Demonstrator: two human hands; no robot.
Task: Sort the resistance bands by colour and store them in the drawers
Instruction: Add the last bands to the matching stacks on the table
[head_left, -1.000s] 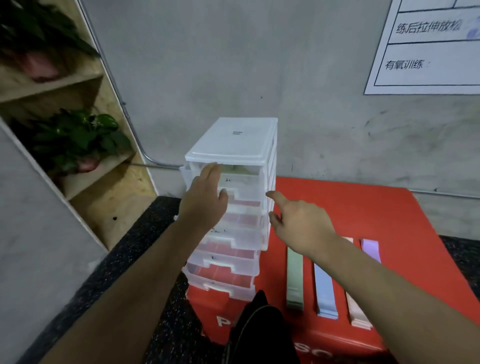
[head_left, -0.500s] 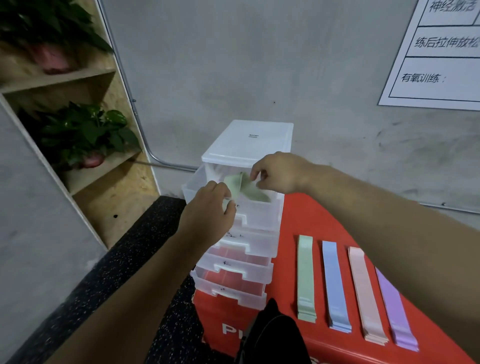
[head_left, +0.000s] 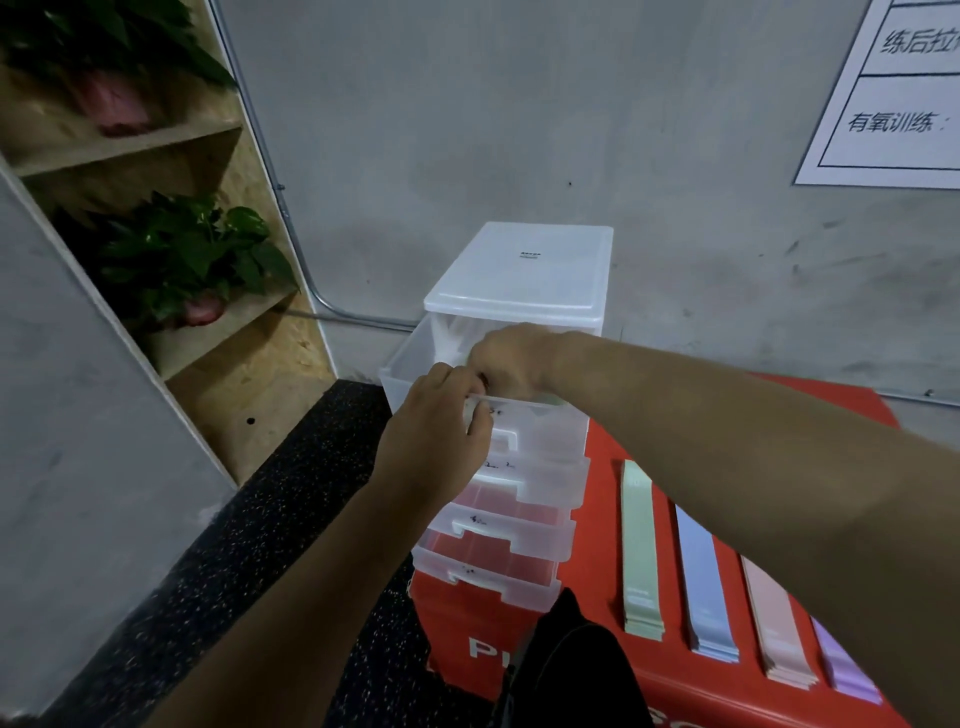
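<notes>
Band stacks (head_left: 706, 582) are noted at 4 o'clock on the red box (head_left: 602, 545). The top drawer (head_left: 545, 434) is held out by the left hand (head_left: 436, 441), whose fingers are curled over its front lip. At 12 o'clock the right hand (head_left: 506, 364) is curled inside the drawer; what it holds cannot be told. A green band (head_left: 551, 399) is glimpsed beneath the wrist. The band should be laid flat, clear of the rim, before closing.

Dim, flat indoor light; soft focus throughout, wide-angle bending at edges, no glare.

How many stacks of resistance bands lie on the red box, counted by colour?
green stack: 1
blue stack: 1
pink stack: 1
purple stack: 1
Total: 4 stacks, side by side on the red box.
</notes>
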